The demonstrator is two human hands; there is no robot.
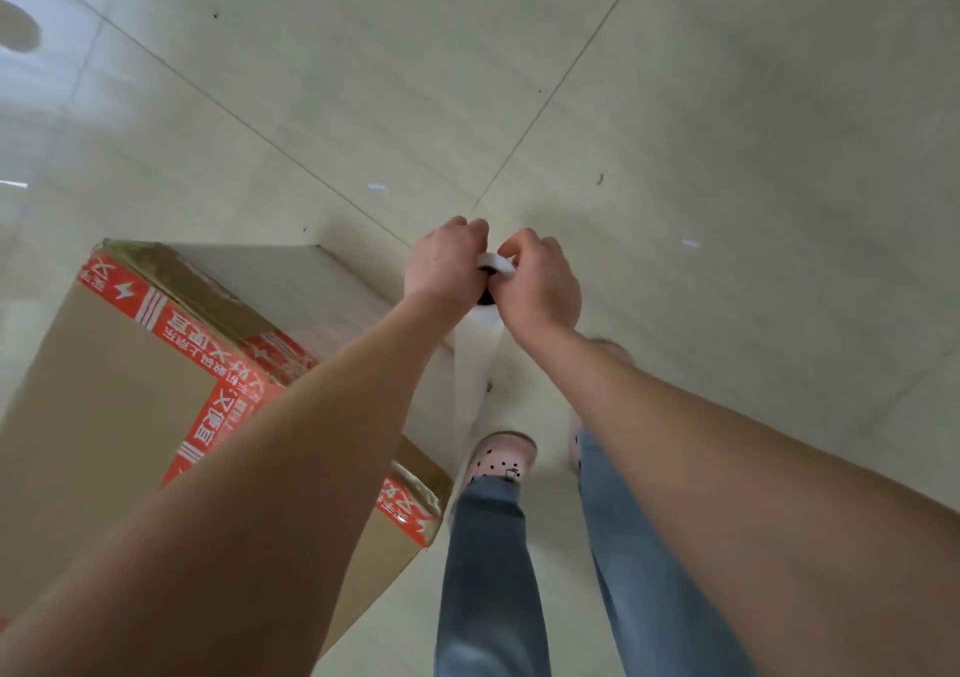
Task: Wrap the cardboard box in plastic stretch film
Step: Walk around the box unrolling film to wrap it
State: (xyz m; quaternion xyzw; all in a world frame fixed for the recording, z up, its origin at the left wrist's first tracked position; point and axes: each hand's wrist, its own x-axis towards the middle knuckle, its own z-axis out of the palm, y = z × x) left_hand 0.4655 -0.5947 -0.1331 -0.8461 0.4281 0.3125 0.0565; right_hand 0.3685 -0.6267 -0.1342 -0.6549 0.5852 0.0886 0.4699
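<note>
Floor (727, 131): pale, glossy tiles fill the view. Thin dark grout lines run diagonally and cross just at 12 o'clock of the hands. Small dark specks and a few bright reflections lie scattered on the tiles. A dark round patch (18, 27) sits at 10 o'clock, at the frame edge.

Cardboard box (119, 390): stands on the floor at 8 o'clock of the frame. Red printed tape (208, 333) runs along its top edges and across the lid. The side face turned toward 1 o'clock looks pale and hazy.

Left hand (447, 261): at frame centre, fingers curled and clenched round the top end of the roll of stretch film (480, 359).

Roll of stretch film: held upright, white, with its dark core opening showing between the two hands. It hangs just beside the box corner at 3 o'clock of the box; contact between the two cannot be determined.

Right hand (540, 281): at 3 o'clock of the left hand, fingers curled, grasping the same top rim of the roll.

Below the hands, at 6 o'clock: blue jeans (488, 572) and pink dotted slippers (501, 455) on the tiles.
</note>
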